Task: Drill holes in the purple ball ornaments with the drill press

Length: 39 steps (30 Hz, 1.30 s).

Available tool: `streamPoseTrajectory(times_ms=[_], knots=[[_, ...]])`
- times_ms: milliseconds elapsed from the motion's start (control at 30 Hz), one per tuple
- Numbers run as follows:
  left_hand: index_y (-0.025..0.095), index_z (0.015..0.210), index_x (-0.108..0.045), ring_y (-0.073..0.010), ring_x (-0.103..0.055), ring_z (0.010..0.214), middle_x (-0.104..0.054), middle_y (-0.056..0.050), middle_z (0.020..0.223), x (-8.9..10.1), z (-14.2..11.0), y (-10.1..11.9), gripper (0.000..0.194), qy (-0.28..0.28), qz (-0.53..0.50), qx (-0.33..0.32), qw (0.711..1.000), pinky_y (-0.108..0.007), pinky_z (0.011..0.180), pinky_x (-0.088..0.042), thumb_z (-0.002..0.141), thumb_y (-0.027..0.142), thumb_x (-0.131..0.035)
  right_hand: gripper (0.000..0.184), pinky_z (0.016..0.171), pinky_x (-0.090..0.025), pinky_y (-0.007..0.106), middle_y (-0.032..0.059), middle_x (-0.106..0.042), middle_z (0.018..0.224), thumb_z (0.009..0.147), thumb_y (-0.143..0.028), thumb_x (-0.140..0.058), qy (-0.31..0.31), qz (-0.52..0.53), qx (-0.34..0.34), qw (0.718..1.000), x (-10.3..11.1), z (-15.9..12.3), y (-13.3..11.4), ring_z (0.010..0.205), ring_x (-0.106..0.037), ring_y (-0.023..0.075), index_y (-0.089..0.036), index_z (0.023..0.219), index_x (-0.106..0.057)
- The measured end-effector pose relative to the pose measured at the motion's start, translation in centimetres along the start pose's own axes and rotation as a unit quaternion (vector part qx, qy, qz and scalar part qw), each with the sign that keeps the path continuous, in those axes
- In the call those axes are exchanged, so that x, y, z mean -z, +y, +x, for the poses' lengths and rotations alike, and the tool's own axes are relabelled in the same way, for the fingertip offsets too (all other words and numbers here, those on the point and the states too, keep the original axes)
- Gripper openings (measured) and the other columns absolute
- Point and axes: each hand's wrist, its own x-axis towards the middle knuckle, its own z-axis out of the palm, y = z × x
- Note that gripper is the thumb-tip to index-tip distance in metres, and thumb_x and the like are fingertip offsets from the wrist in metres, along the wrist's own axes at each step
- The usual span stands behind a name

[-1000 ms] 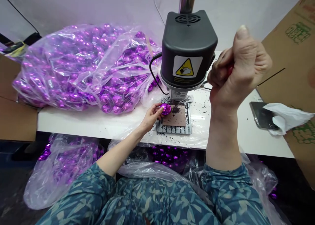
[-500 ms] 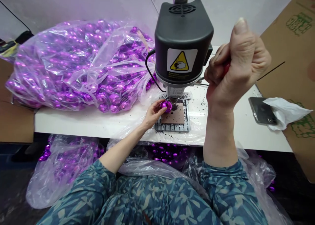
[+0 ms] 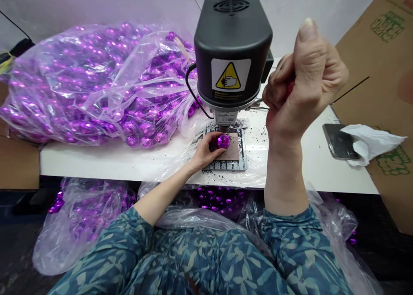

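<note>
My left hand (image 3: 207, 150) pinches a shiny purple faceted ball (image 3: 223, 141) between thumb and fingers, over a brown board (image 3: 232, 150) on the slotted metal base (image 3: 240, 163) of a bench drill press. The black drill head (image 3: 232, 45), with a yellow hand-warning label, stands right above the ball; the drill tip is mostly hidden. Raised at the right of the head, my right hand (image 3: 305, 79) is wrapped round a red-ended lever handle (image 3: 290, 87), of which only a little shows. Dark crumbs lie scattered over the board and base.
A big clear bag (image 3: 97, 88) of purple balls fills the table's left. More bagged balls (image 3: 93, 217) hang below the front edge. At right lie a phone (image 3: 340, 141) and a crumpled white tissue (image 3: 371, 142), beside a cardboard box (image 3: 383, 92).
My left hand has carried the purple ball rightward over the board, under the drill. My right hand keeps its grip on the handle. The view has shifted slightly.
</note>
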Motion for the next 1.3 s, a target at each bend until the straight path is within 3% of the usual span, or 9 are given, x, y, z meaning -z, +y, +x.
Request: streamPoseTrajectory(times_ms=[167, 333, 567, 733, 867, 1067, 1300], knots=[[0.020, 0.128, -0.059, -0.0267, -0.062, 0.125, -0.066, -0.011, 0.131, -0.3, -0.5, 0.5, 0.049, -0.004, 0.019, -0.022, 1.000, -0.047, 0.111, -0.048, 0.084, 0.033, -0.078, 0.054, 0.041, -0.022, 0.033, -0.0048, -0.030, 0.046, 0.087, -0.061, -0.058, 0.002, 0.003, 0.005, 1.000, -0.1, -0.1, -0.2, 0.038, -0.028, 0.0104, -0.025, 0.051, -0.039], [0.020, 0.126, -0.059, -0.0264, -0.065, 0.122, -0.067, -0.012, 0.129, -0.7, -0.5, 0.3, 0.053, 0.000, -0.035, 0.016, 0.999, -0.045, 0.108, -0.051, 0.083, 0.040, -0.081, 0.058, 0.042, -0.022, 0.032, -0.0046, -0.032, 0.046, 0.088, -0.067, -0.053, 0.001, -0.032, 0.002, 0.999, 0.1, -0.1, -0.3, 0.038, -0.030, 0.0095, -0.024, 0.053, -0.036], [0.020, 0.126, -0.057, -0.0272, -0.065, 0.123, -0.067, -0.013, 0.130, -1.0, -0.5, -0.2, 0.055, 0.005, -0.059, -0.003, 0.998, -0.047, 0.109, -0.051, 0.083, 0.044, -0.081, 0.055, 0.043, -0.024, 0.031, -0.0052, -0.029, 0.042, 0.087, -0.050, -0.065, 0.020, -0.012, 0.017, 1.000, 0.7, -1.7, -0.7, 0.038, -0.030, 0.0071, -0.022, 0.048, -0.038], [0.020, 0.125, -0.058, -0.0271, -0.067, 0.119, -0.068, -0.013, 0.127, -1.0, -0.4, -0.4, 0.055, 0.013, -0.055, -0.028, 0.998, -0.046, 0.105, -0.054, 0.083, 0.047, -0.081, 0.055, 0.036, -0.023, 0.025, -0.0065, -0.026, 0.041, 0.091, -0.035, -0.062, 0.018, 0.015, 0.123, 0.992, 1.7, -3.4, 0.8, 0.034, -0.030, 0.0038, -0.018, 0.048, -0.032], [0.020, 0.124, -0.058, -0.0269, -0.067, 0.120, -0.068, -0.013, 0.126, -1.0, -0.4, -0.5, 0.054, 0.012, -0.056, -0.039, 0.998, -0.044, 0.105, -0.053, 0.083, 0.048, -0.080, 0.055, 0.036, -0.026, 0.019, -0.0063, -0.022, 0.043, 0.093, -0.029, -0.058, -0.001, 0.031, 0.158, 0.987, 2.4, -4.2, 1.9, 0.035, -0.034, 0.0019, -0.016, 0.049, -0.029], [0.020, 0.122, -0.059, -0.0266, -0.066, 0.119, -0.068, -0.013, 0.125, -1.0, -0.5, -0.3, 0.054, 0.015, -0.070, -0.025, 0.997, -0.043, 0.106, -0.052, 0.082, 0.049, -0.081, 0.044, 0.037, -0.030, 0.016, -0.0071, -0.031, 0.044, 0.095, -0.021, -0.051, -0.036, 0.060, 0.245, 0.967, 3.2, -4.5, 3.5, 0.035, -0.036, 0.0006, -0.015, 0.055, -0.034], [0.020, 0.121, -0.059, -0.0269, -0.066, 0.120, -0.067, -0.012, 0.124, -1.0, -0.4, -0.2, 0.053, 0.016, -0.080, -0.022, 0.996, -0.043, 0.106, -0.051, 0.082, 0.048, -0.082, 0.038, 0.032, -0.026, 0.018, -0.0097, -0.028, 0.042, 0.090, -0.015, -0.052, -0.051, 0.054, 0.338, 0.938, 3.4, -4.4, 4.6, 0.031, -0.027, 0.0004, -0.018, 0.058, -0.031]])
